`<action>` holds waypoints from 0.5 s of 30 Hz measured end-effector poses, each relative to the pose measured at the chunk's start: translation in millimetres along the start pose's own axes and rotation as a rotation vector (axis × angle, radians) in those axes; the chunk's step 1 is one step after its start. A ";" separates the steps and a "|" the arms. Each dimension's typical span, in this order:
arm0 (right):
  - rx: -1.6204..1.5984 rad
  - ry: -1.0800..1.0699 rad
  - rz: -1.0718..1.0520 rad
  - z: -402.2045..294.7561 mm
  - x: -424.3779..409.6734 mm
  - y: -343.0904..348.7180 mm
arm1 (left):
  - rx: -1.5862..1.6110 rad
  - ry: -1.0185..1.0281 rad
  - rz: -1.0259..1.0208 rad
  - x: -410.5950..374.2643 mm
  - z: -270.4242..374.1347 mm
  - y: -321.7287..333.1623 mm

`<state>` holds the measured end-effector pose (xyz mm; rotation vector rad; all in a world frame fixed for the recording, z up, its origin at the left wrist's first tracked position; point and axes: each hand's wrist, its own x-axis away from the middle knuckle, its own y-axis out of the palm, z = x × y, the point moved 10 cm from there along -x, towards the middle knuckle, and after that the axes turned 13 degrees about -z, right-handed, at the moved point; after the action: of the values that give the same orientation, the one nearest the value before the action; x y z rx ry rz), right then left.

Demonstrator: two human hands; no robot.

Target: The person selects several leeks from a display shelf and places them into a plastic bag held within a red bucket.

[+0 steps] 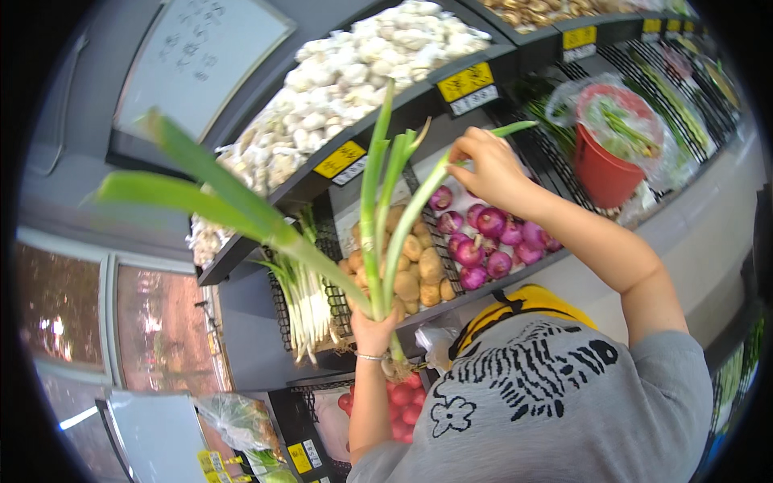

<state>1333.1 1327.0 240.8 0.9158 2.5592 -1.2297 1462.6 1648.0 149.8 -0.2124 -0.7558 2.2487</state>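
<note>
My left hand [375,329] grips several large green onions [375,265] near their root ends, above a bin of potatoes [416,265]. Their green tops fan out upward and to the left, and the hairy roots [398,366] hang below my fist. With thumb and fingertips, my right hand [486,163] pinches one onion's bent green leaf [436,179]; the leaf's tip sticks out past the hand. Purple onions [490,223] lie in the bin beneath my right hand and forearm.
White garlic [356,72] fills the upper shelf. A red bucket [606,166] with plastic bags stands at the right. More green onions [305,302] lie left of the potatoes, and tomatoes [404,398] sit below my left wrist. Yellow price tags [465,83] line the shelf edge.
</note>
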 end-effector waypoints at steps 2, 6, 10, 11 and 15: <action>0.017 -0.115 0.097 -20.5 11.4 -11.3 | 0.084 -0.012 -0.052 -5.3 -3.1 5.3; -0.079 -0.275 0.169 -53.9 41.3 -21.4 | 0.149 0.035 -0.120 -10.6 -13.8 7.2; -0.271 -0.240 0.121 -52.1 64.0 -10.2 | 0.054 -0.012 -0.144 -9.7 -9.0 6.6; -0.271 -0.210 0.095 -43.7 68.3 -1.0 | 0.033 -0.016 -0.128 -9.2 -5.7 4.9; -0.531 0.026 0.131 -8.9 83.7 19.3 | -0.092 0.015 -0.105 -8.0 -0.3 10.2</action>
<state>1278.5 1381.2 201.6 0.9487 2.5892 -0.4606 1462.2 1636.9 143.1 -0.2277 -0.8438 2.1140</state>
